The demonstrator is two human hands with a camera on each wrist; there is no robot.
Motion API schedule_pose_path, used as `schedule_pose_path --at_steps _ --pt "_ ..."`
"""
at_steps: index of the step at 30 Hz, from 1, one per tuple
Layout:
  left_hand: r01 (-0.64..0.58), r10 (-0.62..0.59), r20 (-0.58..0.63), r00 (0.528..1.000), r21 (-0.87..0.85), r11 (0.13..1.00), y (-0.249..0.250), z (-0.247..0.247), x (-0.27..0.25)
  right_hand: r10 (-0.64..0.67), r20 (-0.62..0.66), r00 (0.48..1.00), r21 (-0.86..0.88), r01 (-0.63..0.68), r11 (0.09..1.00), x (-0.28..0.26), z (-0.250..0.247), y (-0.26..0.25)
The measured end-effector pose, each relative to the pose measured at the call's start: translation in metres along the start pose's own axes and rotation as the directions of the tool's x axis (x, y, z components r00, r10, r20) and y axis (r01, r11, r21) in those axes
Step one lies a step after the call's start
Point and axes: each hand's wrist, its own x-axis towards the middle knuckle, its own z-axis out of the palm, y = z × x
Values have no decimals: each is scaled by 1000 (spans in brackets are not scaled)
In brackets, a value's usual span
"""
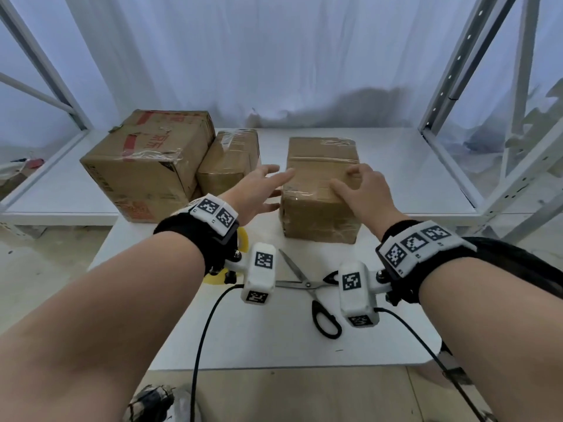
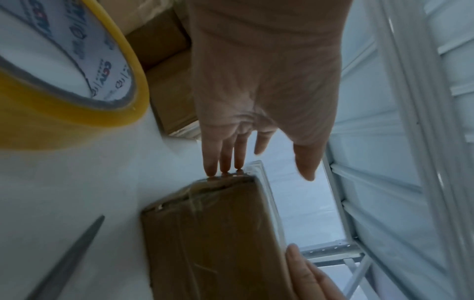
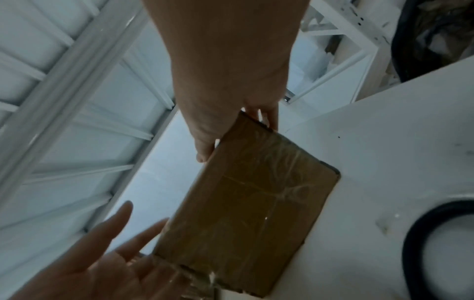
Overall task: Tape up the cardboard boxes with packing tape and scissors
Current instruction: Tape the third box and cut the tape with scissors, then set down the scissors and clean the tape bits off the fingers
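A small brown box [image 1: 320, 190] wrapped in clear tape stands on the white table [image 1: 274, 345]. My left hand [image 1: 268, 187] is flat, and its straight fingertips [image 2: 223, 166] touch the box's left upper edge. My right hand [image 1: 350, 181] grips the box's right upper edge, thumb along the top [image 3: 202, 154] and fingers curled over the side. Black-handled scissors [image 1: 307, 284] lie spread apart on the table, nearer to me than the box. A yellow tape roll [image 2: 64, 91] lies under my left wrist, mostly hidden in the head view.
A large taped box [image 1: 146, 166] and a mid-sized one [image 1: 231, 162] stand at the back left on a white shelf [image 1: 411, 178]. White rack uprights [image 1: 457, 71] rise at the right. Cables hang from both wrist cameras.
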Motion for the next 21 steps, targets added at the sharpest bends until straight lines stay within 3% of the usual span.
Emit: schedule_pose_path --at_steps 3,7,10,21 --pt "-82 90 -83 992 102 991 1 -4 -3 -61 -10 998 -149 59 987 -6 -4 -4" --pt "-174 216 -224 950 195 965 1 -18 -10 -125 304 944 -396 245 885 -17 2 -16" --pt "-180 249 -263 932 260 949 -1 -32 -17 -105 353 930 -532 291 795 -16 8 -23" --pt "-151 305 -198 932 553 819 -19 -61 -36 -255 335 907 -398 382 834 13 43 -40"
